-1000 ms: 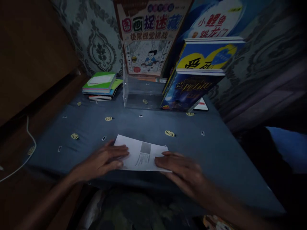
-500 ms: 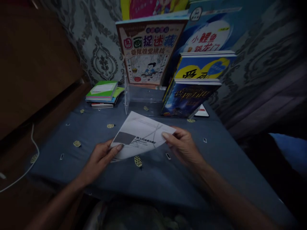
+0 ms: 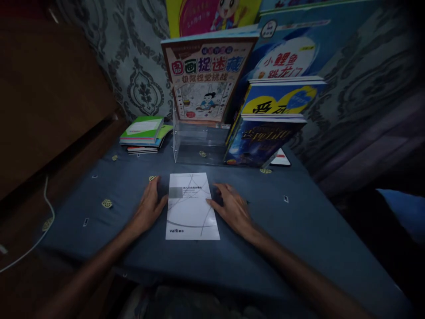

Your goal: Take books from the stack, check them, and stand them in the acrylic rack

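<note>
Booklet [image 3: 191, 206], white, lies flat at centre of frame on the worktop [image 3: 299, 230], long edge running toward the viewer, printed side up. Left hand [image 3: 149, 208] rests flat on the cloth at the booklet's left edge, fingers spread, nothing gripped. Right hand [image 3: 232, 210] sits likewise at the right edge, fingertips touching or just beside the paper; can't tell which. Hands are apart, one either side, both empty.

Behind, upper centre: clear acrylic stand [image 3: 199, 144], mostly empty, w/ large picture books [image 3: 206, 75] leaning against the wall and two blue books [image 3: 268, 124] tilted at its right end. Small stack of books [image 3: 142, 133] at centre left. White cable [image 3: 43, 212] at lower left, off the worktop.

Risks, as judged: light is poor, so edges are hard to read. Cloth cover is loose; pressure from the palms could drag it and shift the booklet. The tilted blue books look unsteady; a knock to the stand could tip them forward onto the booklet.
</note>
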Tool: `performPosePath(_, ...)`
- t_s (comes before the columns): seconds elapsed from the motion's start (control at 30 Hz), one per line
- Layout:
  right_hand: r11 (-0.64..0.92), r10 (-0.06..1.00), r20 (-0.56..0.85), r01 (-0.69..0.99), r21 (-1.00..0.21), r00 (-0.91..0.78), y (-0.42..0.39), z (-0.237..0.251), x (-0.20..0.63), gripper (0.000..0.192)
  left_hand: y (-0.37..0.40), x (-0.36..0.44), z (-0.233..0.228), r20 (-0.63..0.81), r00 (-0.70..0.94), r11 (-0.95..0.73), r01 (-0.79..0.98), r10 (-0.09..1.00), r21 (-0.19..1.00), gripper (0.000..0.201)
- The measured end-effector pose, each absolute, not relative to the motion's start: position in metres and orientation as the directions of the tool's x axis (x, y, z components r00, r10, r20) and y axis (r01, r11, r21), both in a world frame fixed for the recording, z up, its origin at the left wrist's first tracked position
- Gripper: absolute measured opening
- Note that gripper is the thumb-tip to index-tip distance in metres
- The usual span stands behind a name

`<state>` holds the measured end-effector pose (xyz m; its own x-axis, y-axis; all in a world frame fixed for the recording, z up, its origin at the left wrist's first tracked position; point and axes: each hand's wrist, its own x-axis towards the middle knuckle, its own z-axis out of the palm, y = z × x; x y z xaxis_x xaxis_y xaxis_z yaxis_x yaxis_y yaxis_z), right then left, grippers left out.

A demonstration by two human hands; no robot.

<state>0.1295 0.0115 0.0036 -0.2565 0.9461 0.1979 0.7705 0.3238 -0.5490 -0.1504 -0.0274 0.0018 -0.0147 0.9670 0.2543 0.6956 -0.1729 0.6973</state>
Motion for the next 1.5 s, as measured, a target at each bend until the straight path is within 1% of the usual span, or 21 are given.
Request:
performPosePath(0.07,0.433,0.901,0.252,0.775,-0.461,-0.354,0.009,0.003,0.122,0.040,-0.019,-0.151,-0.004,0.304,0.116,-0.273,0.793,0.946,0.545,0.056)
performPosePath(0.13,0.568,0.823,0.292,0.709,-0.417,-0.488,0.008,0.003,0.104,0.043,-0.009,-0.144,-0.009,0.319,0.217,-0.343,0.839,0.923,0.423,0.053)
performPosePath(0.17,0.624,0.782,0.296,0.673,-0.399,-0.549,0.009,0.002,0.094,0.045,-0.004,-0.140,-0.012,0.315,0.246,-0.358,0.856,0.917,0.373,0.053)
performPosePath(0.23,0.691,0.718,0.253,0.623,-0.367,-0.648,0.014,-0.001,0.074,0.051,0.004,-0.132,-0.019,0.280,0.275,-0.354,0.889,0.920,0.291,0.052)
performPosePath(0.3,0.694,0.712,0.188,0.634,-0.341,-0.677,0.023,-0.006,0.062,0.053,0.009,-0.129,-0.024,0.229,0.288,-0.339,0.913,0.930,0.225,0.052)
performPosePath(0.37,0.641,0.759,0.130,0.699,-0.317,-0.638,0.033,-0.010,0.063,0.058,0.010,-0.129,-0.027,0.199,0.304,-0.341,0.922,0.932,0.185,0.052)
performPosePath(0.43,0.566,0.819,0.099,0.769,-0.295,-0.565,0.040,-0.012,0.074,0.063,0.009,-0.131,-0.025,0.191,0.315,-0.349,0.919,0.930,0.184,0.053)
performPosePath(0.5,0.519,0.852,0.104,0.808,-0.278,-0.512,0.040,-0.013,0.090,0.064,0.007,-0.132,-0.021,0.185,0.308,-0.345,0.913,0.933,0.217,0.053)
performPosePath(0.53,0.520,0.853,0.115,0.811,-0.270,-0.509,0.037,-0.015,0.098,0.064,0.006,-0.132,-0.019,0.179,0.301,-0.338,0.910,0.937,0.241,0.054)
performPosePath(0.67,0.577,0.817,0.181,0.780,-0.241,-0.548,-0.001,-0.024,0.120,0.063,0.005,-0.127,-0.013,0.147,0.269,-0.304,0.894,0.952,0.330,0.053)
performPosePath(0.8,0.642,0.767,0.222,0.728,-0.241,-0.602,-0.044,-0.030,0.127,0.065,0.001,-0.123,-0.013,0.181,0.195,-0.248,0.903,0.964,0.351,0.051)
performPosePath(0.9,0.662,0.750,0.222,0.706,-0.253,-0.623,-0.057,-0.029,0.127,0.063,-0.003,-0.121,-0.013,0.206,0.143,-0.213,0.903,0.968,0.374,0.049)
performPosePath(0.97,0.664,0.747,0.222,0.699,-0.264,-0.626,-0.057,-0.027,0.127,0.062,-0.003,-0.122,-0.012,0.210,0.131,-0.215,0.869,0.969,0.445,0.049)
performPosePath(1.0,0.664,0.747,0.226,0.697,-0.269,-0.625,-0.057,-0.026,0.127,0.061,-0.002,-0.122,-0.012,0.211,0.118,-0.211,0.836,0.970,0.506,0.050)
performPosePath(1.07,0.667,0.745,0.240,0.692,-0.276,-0.622,-0.055,-0.026,0.127,0.060,0.004,-0.124,-0.009,0.193,0.064,-0.178,0.726,0.979,0.664,0.052)
performPosePath(1.13,0.668,0.744,0.254,0.690,-0.277,-0.618,-0.054,-0.027,0.127,0.060,0.011,-0.125,-0.005,0.131,-0.026,-0.095,0.551,0.991,0.829,0.054)
performPosePath(1.2,0.665,0.746,0.264,0.692,-0.279,-0.611,-0.055,-0.028,0.128,0.060,0.018,-0.126,0.001,0.015,-0.128,0.028,0.326,0.992,0.945,0.054)
performPosePath(1.27,0.658,0.753,0.268,0.697,-0.284,-0.601,-0.056,-0.030,0.129,0.061,0.023,-0.127,0.009,-0.130,-0.198,0.152,0.102,0.972,0.983,0.054)
performPosePath(1.33,0.650,0.760,0.262,0.706,-0.282,-0.595,-0.055,-0.033,0.131,0.062,0.024,-0.126,0.016,-0.241,-0.214,0.234,-0.058,0.947,0.971,0.055)
performPosePath(1.4,0.650,0.760,0.258,0.708,-0.277,-0.597,-0.054,-0.036,0.133,0.063,0.025,-0.125,0.020,-0.285,-0.207,0.264,-0.126,0.936,0.956,0.059)
performPosePath(1.5,0.671,0.741,0.287,0.685,-0.284,-0.607,-0.050,-0.041,0.138,0.066,0.027,-0.128,0.023,-0.310,-0.220,0.289,-0.122,0.925,0.949,0.067)
